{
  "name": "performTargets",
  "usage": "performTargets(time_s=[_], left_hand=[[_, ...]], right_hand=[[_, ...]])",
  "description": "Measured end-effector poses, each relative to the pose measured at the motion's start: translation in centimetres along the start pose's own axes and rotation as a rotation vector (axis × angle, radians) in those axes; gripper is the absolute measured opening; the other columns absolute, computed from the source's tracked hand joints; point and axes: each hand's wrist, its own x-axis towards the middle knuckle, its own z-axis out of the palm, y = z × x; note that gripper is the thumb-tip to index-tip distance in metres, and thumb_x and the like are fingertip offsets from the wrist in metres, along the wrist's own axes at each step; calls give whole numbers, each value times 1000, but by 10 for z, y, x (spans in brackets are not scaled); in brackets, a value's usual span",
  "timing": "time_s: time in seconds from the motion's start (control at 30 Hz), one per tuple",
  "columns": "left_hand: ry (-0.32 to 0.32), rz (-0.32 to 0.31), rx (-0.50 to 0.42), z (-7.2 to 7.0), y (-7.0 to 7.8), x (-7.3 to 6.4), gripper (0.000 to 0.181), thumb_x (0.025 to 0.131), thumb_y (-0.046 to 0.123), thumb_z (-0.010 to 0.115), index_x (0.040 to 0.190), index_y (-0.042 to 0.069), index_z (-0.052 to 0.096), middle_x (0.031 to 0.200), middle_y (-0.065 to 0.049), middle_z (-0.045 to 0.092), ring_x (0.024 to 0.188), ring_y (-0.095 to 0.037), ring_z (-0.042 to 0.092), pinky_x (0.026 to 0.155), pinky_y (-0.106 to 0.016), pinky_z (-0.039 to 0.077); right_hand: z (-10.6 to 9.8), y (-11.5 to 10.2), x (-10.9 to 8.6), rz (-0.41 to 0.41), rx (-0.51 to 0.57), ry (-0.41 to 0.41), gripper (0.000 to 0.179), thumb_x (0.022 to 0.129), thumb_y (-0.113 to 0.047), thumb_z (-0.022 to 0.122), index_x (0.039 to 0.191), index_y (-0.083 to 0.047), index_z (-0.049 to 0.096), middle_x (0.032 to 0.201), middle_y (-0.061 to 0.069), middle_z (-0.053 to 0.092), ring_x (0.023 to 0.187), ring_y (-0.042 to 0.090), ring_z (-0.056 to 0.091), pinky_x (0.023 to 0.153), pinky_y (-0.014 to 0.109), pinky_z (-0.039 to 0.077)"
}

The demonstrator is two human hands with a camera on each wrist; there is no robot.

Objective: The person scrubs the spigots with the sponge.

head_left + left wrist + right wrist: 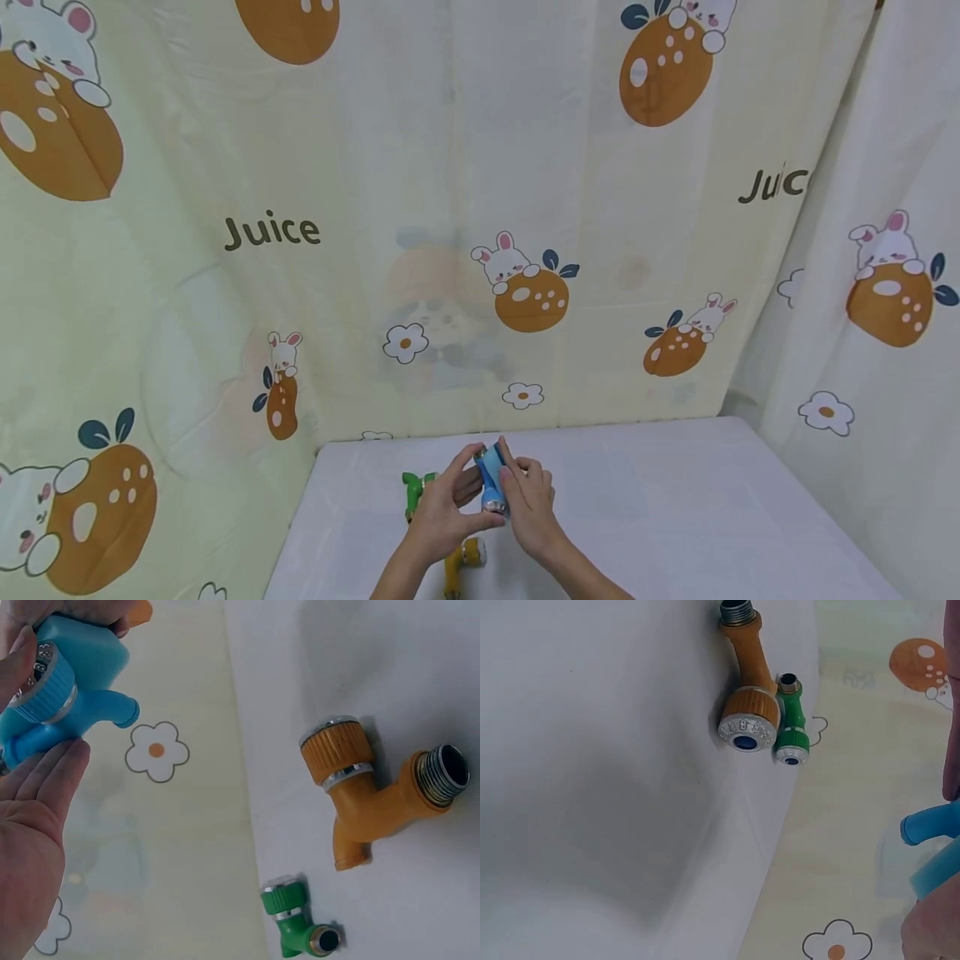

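Observation:
A blue tap (492, 492) with a silver-topped knob is held in the air above the table by my left hand (442, 517). In the left wrist view, the thumb presses on the knob and the fingers lie under the tap's body (90, 709). My right hand (534, 508) grips a light blue, round-cornered slab (86, 649), perhaps a sponge, against the far side of the tap. Part of the slab is hidden by the tap and fingers. Only the tap's spout (930, 825) shows in the right wrist view.
On the white table (675, 500) lie an orange tap (360, 802), near my left forearm, and a smaller green tap (296, 922), beyond the left hand. Both have metal threaded ends. A curtain (375, 167) printed with rabbits and fruit hangs behind the table's back edge and along its sides.

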Motion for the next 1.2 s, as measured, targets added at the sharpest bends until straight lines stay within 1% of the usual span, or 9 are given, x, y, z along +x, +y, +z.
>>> performTargets(time_s=[0.07,0.2,0.3,0.4,0.5,0.63,0.77,1.03,1.2], left_hand=[[3,-2,-7,1,1,1,99,78,18,92,157,43,37,153,-14,55,137,-30,59,108,-39,52],[9,-9,-5,2,4,3,100,77,18,93,156,44,37,153,-12,56,138,-27,59,110,-36,51],[22,10,-11,1,4,3,100,76,17,93,155,44,38,152,-12,58,137,-27,59,109,-34,52],[37,39,-47,-1,5,3,98,76,15,93,154,43,40,149,-12,60,136,-29,60,109,-37,52],[51,45,-94,-1,6,3,96,76,16,93,152,43,42,147,-12,62,134,-30,61,109,-41,52],[58,39,-129,-2,6,3,94,77,17,93,152,41,43,145,-13,64,133,-30,62,108,-43,52],[55,33,-142,-1,7,2,93,77,15,93,152,40,43,144,-13,64,133,-30,63,108,-45,51],[72,37,-157,0,8,2,94,77,16,93,153,39,42,143,-12,65,132,-28,64,107,-37,53],[59,41,-175,1,9,2,94,77,16,93,153,39,43,143,-12,65,131,-28,64,106,-38,53]], right_hand=[[0,0,0,9,-1,6,53,114,-46,29,164,-30,29,138,14,42,112,25,31,85,39,26],[0,1,-1,25,2,11,53,114,-47,29,165,-32,27,140,15,40,114,26,31,89,41,27],[1,1,-2,30,3,9,54,114,-47,28,165,-31,26,141,15,40,116,26,31,91,43,27],[1,3,-2,36,1,8,54,114,-47,27,165,-31,27,140,15,41,117,27,31,92,44,27],[2,4,-3,49,0,5,54,114,-48,27,165,-32,26,140,15,40,118,27,31,93,44,28],[2,4,-5,62,10,5,55,113,-48,28,165,-31,26,139,15,39,116,27,30,92,44,27],[4,5,-5,66,3,10,55,113,-48,28,165,-31,26,138,15,39,116,27,31,92,44,27],[4,7,-4,48,-21,41,54,114,-47,28,165,-30,28,135,16,41,111,26,32,87,41,27],[5,11,-2,55,-44,62,54,114,-46,30,165,-28,30,134,15,42,109,26,33,85,40,27]])
